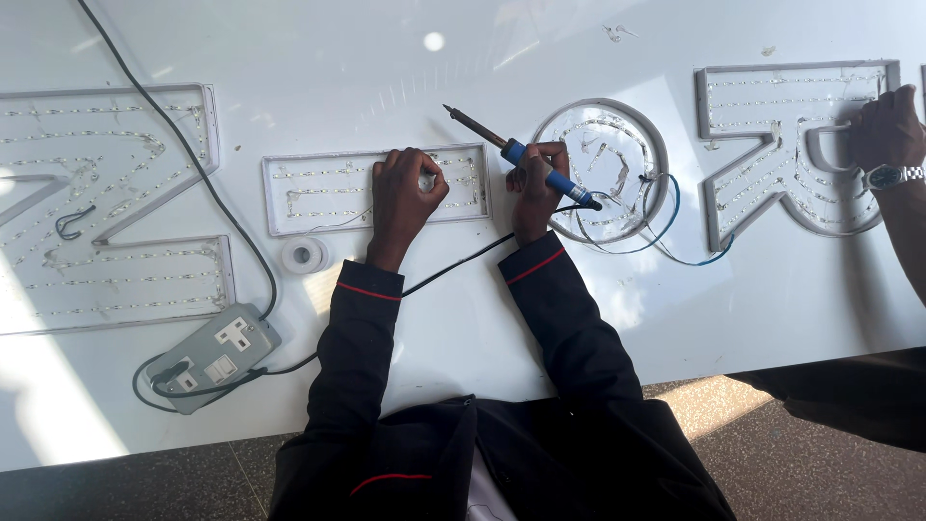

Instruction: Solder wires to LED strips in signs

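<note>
My right hand (535, 188) grips a soldering iron (540, 166) by its blue handle, the metal tip pointing up and left over the white table. My left hand (403, 193) rests on a rectangular white sign-letter tray (289, 193) lined with thin light strips, fingers curled and pinching something small at the tray's middle. The iron's black cord (453, 262) runs from the handle down and left between my dark sleeves. A round letter tray (648, 135) with loose blue and black wires lies just right of my right hand.
A grey double socket box (214, 355) with a black cable sits at lower left, a small roll of white tape (305, 256) near it. A large letter tray (116, 280) lies at the left. Another person's hand with a wristwatch (892, 135) rests on the letter tray (772, 193) at right.
</note>
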